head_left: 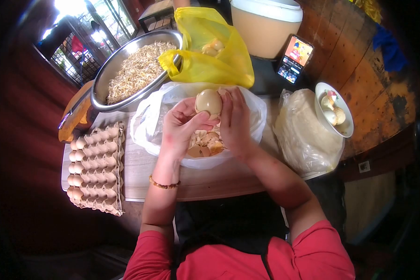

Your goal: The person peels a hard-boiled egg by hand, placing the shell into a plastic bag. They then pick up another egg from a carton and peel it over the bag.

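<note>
My left hand grips a smooth, shiny egg, holding it up between thumb and fingers. Broken shell edges show around its lower part, so it looks partly peeled. My right hand presses its bent fingers against the egg's right side, where bits of shell show at the fingertips. Beneath both hands lies an open white plastic bag, with broken eggshells inside. To the left is a cardboard egg tray with several eggs along its left side.
A metal basin of bean sprouts stands back left. Beside it sits a yellow bag with eggs visible inside. Back right are a large tub and a lit phone. A clear plastic bag and a bowl of eggs lie right.
</note>
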Available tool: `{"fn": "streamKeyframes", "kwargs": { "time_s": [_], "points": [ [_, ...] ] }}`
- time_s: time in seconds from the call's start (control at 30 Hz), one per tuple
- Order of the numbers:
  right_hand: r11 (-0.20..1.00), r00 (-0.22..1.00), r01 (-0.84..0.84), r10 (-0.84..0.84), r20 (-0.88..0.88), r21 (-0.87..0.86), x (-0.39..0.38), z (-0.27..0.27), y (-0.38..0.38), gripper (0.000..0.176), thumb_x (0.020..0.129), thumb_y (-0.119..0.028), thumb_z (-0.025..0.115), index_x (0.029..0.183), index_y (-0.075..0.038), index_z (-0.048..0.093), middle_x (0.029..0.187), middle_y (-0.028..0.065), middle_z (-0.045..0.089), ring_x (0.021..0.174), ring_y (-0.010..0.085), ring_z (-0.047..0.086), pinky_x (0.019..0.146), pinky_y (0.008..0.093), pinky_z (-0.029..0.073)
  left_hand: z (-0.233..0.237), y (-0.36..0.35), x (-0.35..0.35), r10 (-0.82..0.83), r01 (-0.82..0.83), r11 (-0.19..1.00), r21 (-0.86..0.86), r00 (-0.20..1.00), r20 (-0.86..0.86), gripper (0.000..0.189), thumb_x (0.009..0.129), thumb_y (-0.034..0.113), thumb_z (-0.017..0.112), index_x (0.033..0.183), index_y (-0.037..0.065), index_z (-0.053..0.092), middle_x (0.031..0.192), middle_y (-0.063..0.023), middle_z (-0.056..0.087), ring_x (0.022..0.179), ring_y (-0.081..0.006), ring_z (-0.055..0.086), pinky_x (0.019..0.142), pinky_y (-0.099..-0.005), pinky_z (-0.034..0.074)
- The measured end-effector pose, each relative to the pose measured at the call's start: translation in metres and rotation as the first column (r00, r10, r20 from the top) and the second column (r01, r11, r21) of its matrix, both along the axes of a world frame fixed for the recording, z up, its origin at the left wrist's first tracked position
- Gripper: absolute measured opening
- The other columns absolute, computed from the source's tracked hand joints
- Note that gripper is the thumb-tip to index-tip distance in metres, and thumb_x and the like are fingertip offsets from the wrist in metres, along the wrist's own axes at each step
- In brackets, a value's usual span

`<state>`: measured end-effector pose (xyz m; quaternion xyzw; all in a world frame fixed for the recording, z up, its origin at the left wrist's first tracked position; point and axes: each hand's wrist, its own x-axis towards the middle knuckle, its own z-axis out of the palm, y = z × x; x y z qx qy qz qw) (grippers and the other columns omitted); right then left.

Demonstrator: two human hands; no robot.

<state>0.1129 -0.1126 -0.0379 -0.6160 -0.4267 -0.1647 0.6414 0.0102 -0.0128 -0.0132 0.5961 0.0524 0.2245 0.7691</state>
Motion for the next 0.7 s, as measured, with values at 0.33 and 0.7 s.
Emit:
{"fn": "streamKeyframes", "kwargs": {
  "time_s": [0.33,0.7],
  "points": [
    [0.987,0.987,-0.163,0.163,-0.016,-0.009,-0.001,0.02,-0.01,0.015,0.092,-0.012,0.055,0.1,0.0,0.058,0.092,0.0172,0.057,0.082,0.0336,0.057,0.072,0.0379,0.046,0.006,0.002,-0.004,0.004,-0.002,0.997,0.083,1.0,-0.031,0.04,0.083,-0.001,0.066,0.12,-0.005,0.054,0.099,-0.0098,0.066,0.08,-0.0153,0.067,0.056,-0.0193,0.051],
    [0.99,0.989,-0.142,0.142,-0.03,-0.018,0.003,0.014,-0.008,0.013,0.092,-0.01,0.053,0.098,0.001,0.057,0.092,0.018,0.057,0.084,0.0359,0.056,0.073,0.0401,0.045,0.004,0.009,-0.003,-0.028,0.029,0.998,0.052,0.999,-0.019,0.032,0.085,0.0,0.064,0.115,-0.005,0.052,0.101,-0.0114,0.066,0.082,-0.0175,0.068,0.059,-0.0218,0.052]
  ]
}}
